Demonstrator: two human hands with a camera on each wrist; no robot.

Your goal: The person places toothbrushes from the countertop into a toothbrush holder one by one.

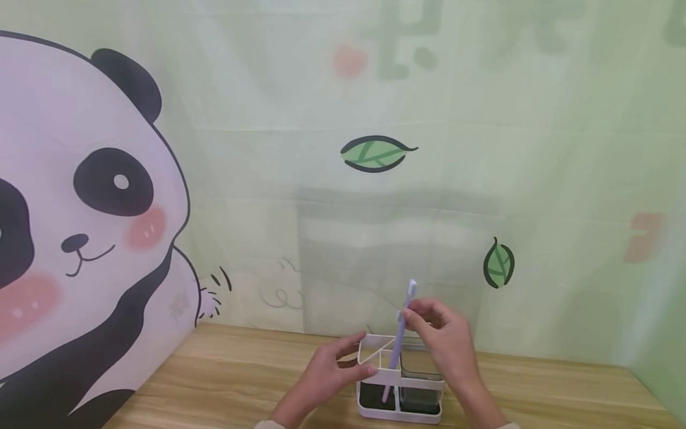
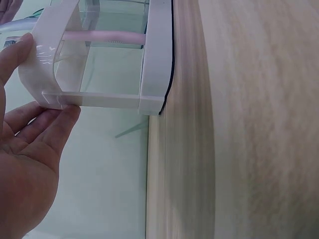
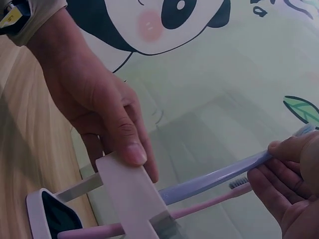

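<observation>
A white toothbrush holder (image 1: 420,384) with a dark base pad stands on the wooden table. My left hand (image 1: 328,372) grips its upper frame at the left, thumb on the front and fingers at the side. My right hand (image 1: 447,339) pinches a lavender toothbrush (image 3: 214,179) near its head, bristles end up. Its lower end is hidden behind the holder's upper band in the right wrist view. A pink toothbrush (image 3: 202,205) stands in the front left compartment, its handle reaching down to the base; its head is close to my right fingers.
A clear cup (image 1: 420,364) sits in the right side of the holder. Wood-grain table (image 1: 257,369) surrounds the holder. Behind it hangs a pale green cloth backdrop (image 1: 257,179) printed with a panda and leaves.
</observation>
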